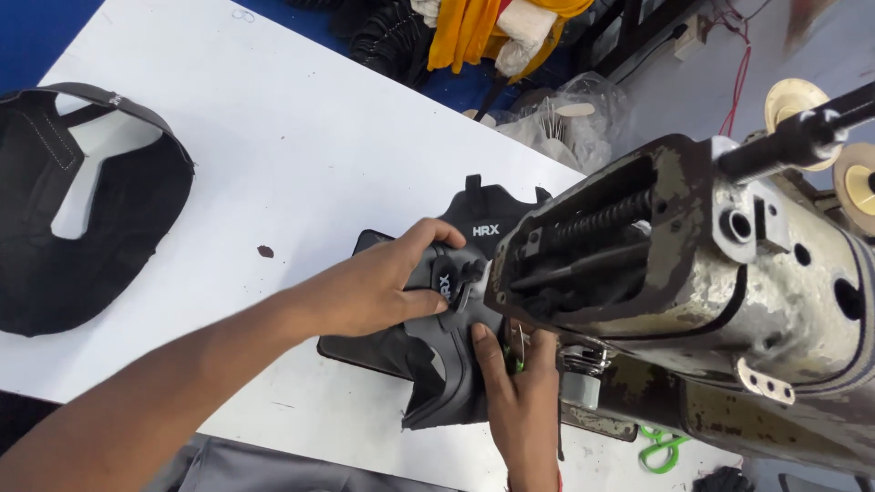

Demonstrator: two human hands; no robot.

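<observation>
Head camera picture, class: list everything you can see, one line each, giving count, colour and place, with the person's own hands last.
Sewing machine: one, worn grey metal, right.
Shoe upper being sewn: one, black, centre, at the machine.
Second shoe upper: one, black, far left on the table.
Table: one, white, under everything.
Cloth: one, yellow, top centre.
Plastic bag: one, clear, behind the table.
Left hand: one, pressing on the upper.
Right hand: one, at the needle area, touching the upper.
</observation>
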